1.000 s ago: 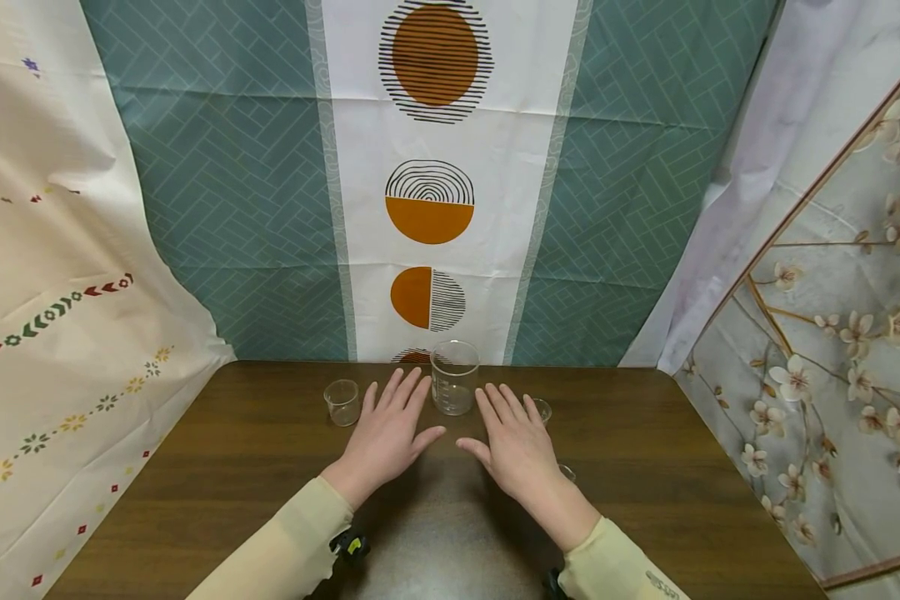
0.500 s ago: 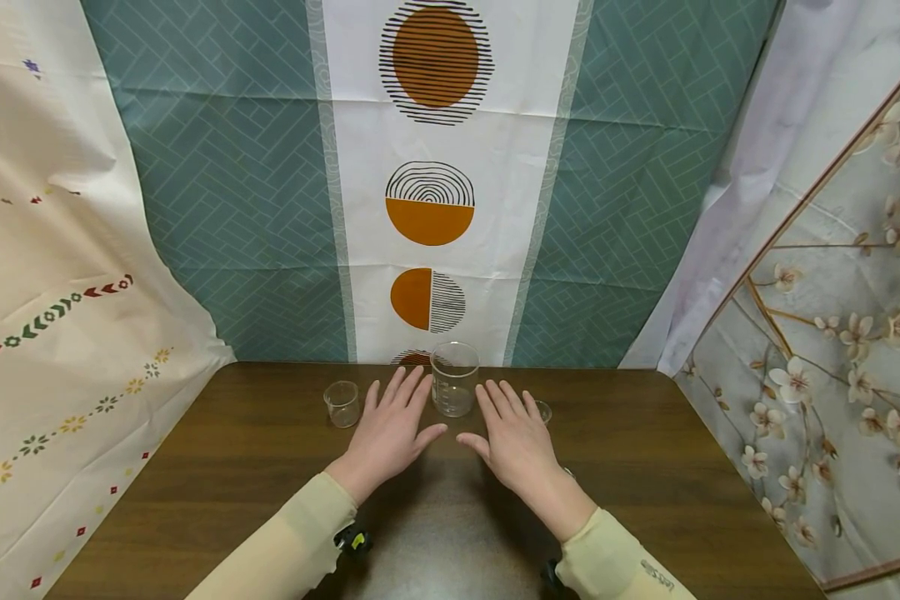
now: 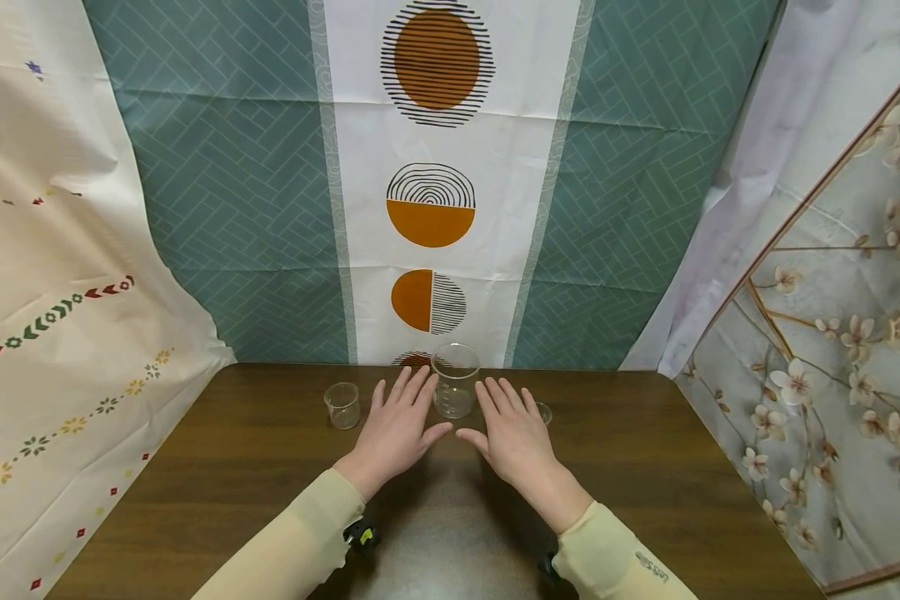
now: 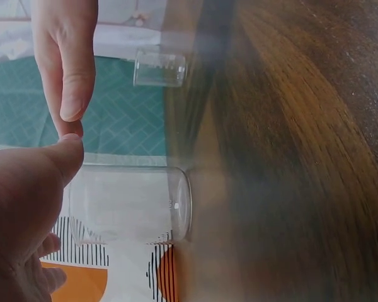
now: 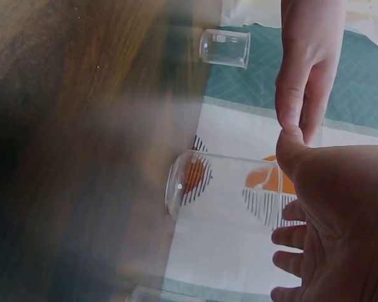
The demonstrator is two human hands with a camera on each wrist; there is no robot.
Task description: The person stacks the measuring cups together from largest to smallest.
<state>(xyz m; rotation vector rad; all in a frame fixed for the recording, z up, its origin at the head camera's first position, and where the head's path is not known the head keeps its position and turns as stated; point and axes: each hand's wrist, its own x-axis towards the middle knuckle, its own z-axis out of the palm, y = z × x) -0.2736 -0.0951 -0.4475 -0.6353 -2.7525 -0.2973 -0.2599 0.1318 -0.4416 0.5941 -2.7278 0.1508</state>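
A large clear glass beaker (image 3: 456, 398) stands upright on the dark wooden table (image 3: 262, 458), near its back edge. My left hand (image 3: 393, 425) is held palm down with straight fingers, its fingertips overlapping the beaker's left rim in the head view. On the other side, my right hand (image 3: 516, 432) hovers likewise, fingers straight and thumb pointing towards the left thumb. Neither hand holds anything. One small beaker (image 3: 342, 407) stands left of the left hand. Another small glass vessel (image 3: 544, 413) is mostly hidden behind the right fingers; the left wrist view shows it as a small beaker (image 4: 159, 68).
Behind the table hangs a green and white cloth (image 3: 270, 208) with orange circles. A cream patterned cloth (image 3: 67, 358) drapes along the left, and a floral cloth (image 3: 847, 400) on the right. Both sleeves (image 3: 300, 533) reach in from the front edge.
My left hand has drifted slightly right, bringing the thumbs closer together. The right forearm has shifted slightly left, and a small glass rim beside that wrist is now hidden. The beakers stay put.
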